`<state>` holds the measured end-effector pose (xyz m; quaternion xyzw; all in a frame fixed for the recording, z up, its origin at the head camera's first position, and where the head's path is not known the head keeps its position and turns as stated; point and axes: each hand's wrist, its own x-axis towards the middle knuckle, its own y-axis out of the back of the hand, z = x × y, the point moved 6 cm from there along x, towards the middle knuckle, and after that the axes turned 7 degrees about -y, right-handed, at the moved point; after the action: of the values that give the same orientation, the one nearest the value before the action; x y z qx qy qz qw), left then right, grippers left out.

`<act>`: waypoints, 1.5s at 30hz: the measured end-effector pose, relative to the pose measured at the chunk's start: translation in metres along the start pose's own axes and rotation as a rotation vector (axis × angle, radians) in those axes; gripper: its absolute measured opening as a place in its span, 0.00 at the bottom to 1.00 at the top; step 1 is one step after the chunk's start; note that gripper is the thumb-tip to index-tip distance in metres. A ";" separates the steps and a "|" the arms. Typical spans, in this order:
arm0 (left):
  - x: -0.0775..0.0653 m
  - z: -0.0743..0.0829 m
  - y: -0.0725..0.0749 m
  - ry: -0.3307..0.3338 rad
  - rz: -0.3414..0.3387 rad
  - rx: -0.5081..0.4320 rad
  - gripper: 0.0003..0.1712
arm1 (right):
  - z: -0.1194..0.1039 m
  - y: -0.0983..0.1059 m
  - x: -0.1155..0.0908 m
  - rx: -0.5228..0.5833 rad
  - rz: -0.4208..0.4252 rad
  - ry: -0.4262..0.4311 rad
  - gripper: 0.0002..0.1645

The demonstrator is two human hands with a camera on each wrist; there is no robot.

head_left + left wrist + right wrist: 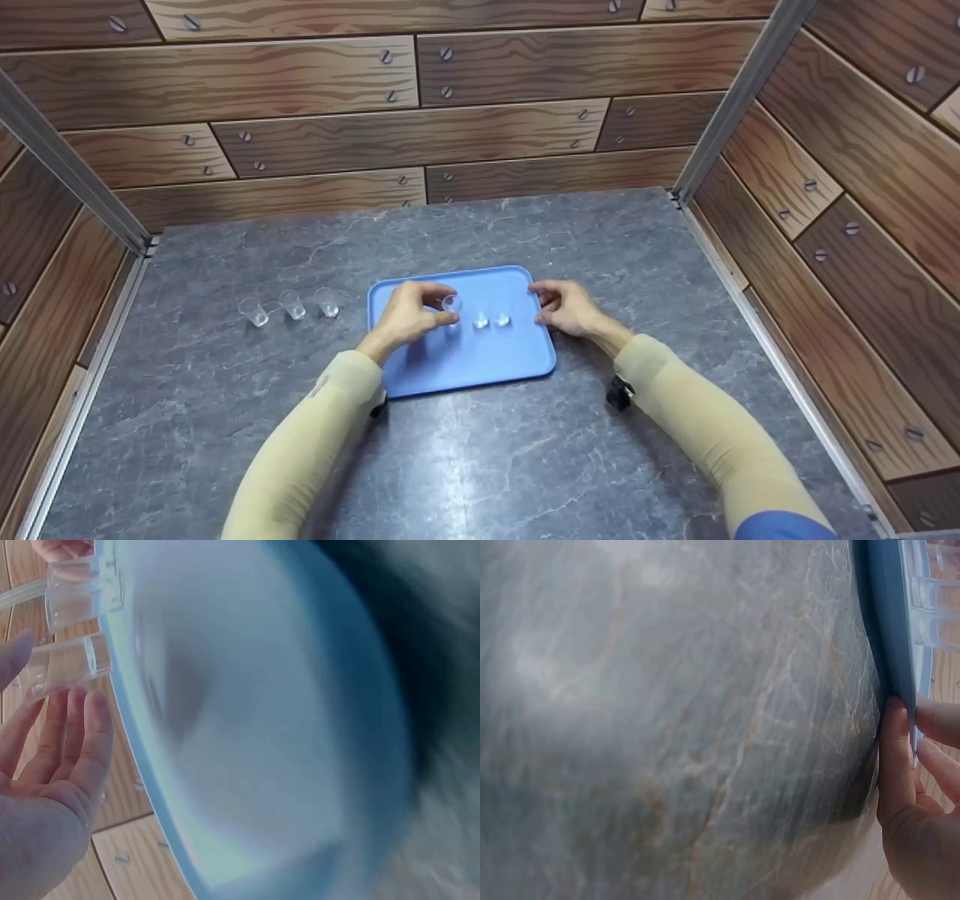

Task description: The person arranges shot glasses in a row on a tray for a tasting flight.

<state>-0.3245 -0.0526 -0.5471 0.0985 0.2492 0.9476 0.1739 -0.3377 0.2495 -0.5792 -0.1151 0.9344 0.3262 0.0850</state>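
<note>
Between the thumb and fingers of my left hand (411, 311) is a small clear plastic cup (64, 667), held over the blue tray (465, 360). Just right of it, two more clear cups (480, 321) stand side by side on the tray. My right hand (574, 307) pinches the tray's right rim, its thumb and fingers on either side of the edge in the right wrist view. Whether the held cup's base touches the tray is hard to tell.
Left of the tray, three clear cups (292, 306) stand in a row on the grey marbled tabletop (517, 457). Wood-patterned walls (322, 82) with metal corner posts (739, 97) enclose the table at the back and sides.
</note>
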 end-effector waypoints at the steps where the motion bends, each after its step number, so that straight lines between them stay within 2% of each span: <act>1: 0.002 0.000 -0.003 0.004 -0.005 0.002 0.25 | 0.000 0.000 0.000 -0.001 0.001 -0.001 0.36; 9: 0.008 -0.002 -0.017 0.032 -0.028 -0.013 0.23 | -0.002 -0.001 0.001 0.000 0.007 0.016 0.36; 17: 0.006 -0.002 -0.015 0.049 -0.015 -0.007 0.24 | -0.003 0.001 0.001 -0.009 0.010 0.015 0.36; 25: 0.000 -0.001 -0.012 0.050 -0.038 -0.026 0.33 | -0.003 0.000 0.000 0.016 0.005 0.028 0.36; 29: -0.005 -0.001 -0.003 0.025 -0.035 -0.014 0.34 | -0.003 0.000 0.000 0.016 0.004 0.035 0.36; 37: -0.018 -0.001 0.027 -0.028 -0.029 -0.008 0.31 | -0.002 0.000 0.001 0.005 0.001 0.016 0.36; 45: -0.035 -0.009 0.061 -0.011 -0.033 0.004 0.27 | -0.002 0.001 -0.001 -0.001 0.010 0.009 0.36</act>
<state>-0.3121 -0.1196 -0.5277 0.1001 0.2516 0.9436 0.1906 -0.3375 0.2493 -0.5764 -0.1121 0.9352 0.3264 0.0794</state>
